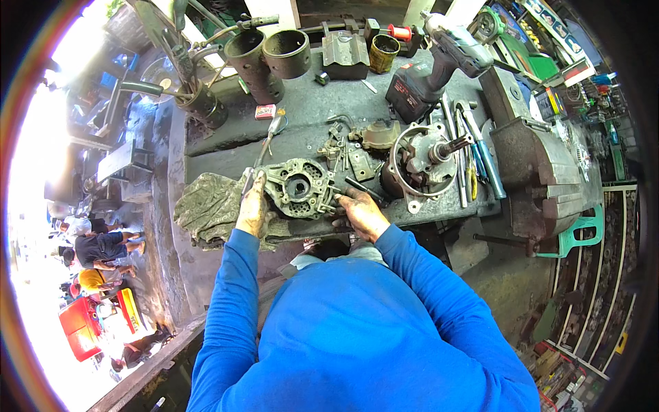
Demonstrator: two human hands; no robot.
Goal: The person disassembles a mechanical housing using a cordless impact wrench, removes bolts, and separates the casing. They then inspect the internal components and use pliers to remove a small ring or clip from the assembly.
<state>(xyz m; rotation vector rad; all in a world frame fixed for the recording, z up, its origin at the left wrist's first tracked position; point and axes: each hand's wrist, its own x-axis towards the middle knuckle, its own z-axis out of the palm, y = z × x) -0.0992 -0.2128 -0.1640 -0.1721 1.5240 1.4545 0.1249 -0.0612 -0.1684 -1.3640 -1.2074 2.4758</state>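
A round, vented metal alternator end housing (280, 194) lies between my hands at the front of the bench, its dark centre bore facing up. My left hand (252, 209) is closed on its left edge, beside a crumpled, grimy cloth (206, 202). At the housing's right edge, my right hand (364, 214) has its fingers bent around the studs there; part of that grip is hidden. A dark rod (362, 188) lies just beyond the right fingers. To the right sits the other alternator half (417, 165) with its shaft pointing up. A thin tool (266, 145) rests behind the housing.
A cordless impact driver (439, 69) stands behind several hand tools (480, 147). A large vise (539, 175) is at the right. Metal cylinders (287, 53), a block (344, 55) and a yellow can (383, 53) line the back. Small parts (336, 147) lie mid-bench. People are outside, left.
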